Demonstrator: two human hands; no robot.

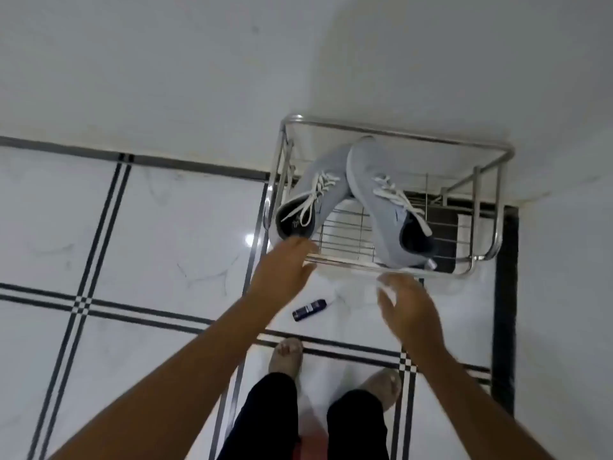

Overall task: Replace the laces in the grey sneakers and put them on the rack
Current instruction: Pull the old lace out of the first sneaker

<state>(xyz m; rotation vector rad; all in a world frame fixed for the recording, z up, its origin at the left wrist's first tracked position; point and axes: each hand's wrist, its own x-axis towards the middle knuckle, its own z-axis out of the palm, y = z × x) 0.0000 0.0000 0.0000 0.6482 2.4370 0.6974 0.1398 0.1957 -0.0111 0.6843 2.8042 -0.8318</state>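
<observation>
Two grey sneakers with white laces lie on the top shelf of a steel wire rack (497, 207) against the wall. The left sneaker (315, 190) points its toe up and to the right, and its heel hangs over the rack's left edge. The right sneaker (381, 197) crosses over that toe, with its heel at the rack's front rail. My left hand (282, 267) reaches out just below the left sneaker's heel, fingers straight, holding nothing. In front of the rack's front rail, my right hand (408, 307) is spread and holds nothing.
A small dark blue tube (309, 309) lies on the white tiled floor below the rack, with a thin white lace (341, 298) beside it. My bare feet (287, 356) stand on the tiles in front of the rack. A dark mat (444, 234) shows under the rack.
</observation>
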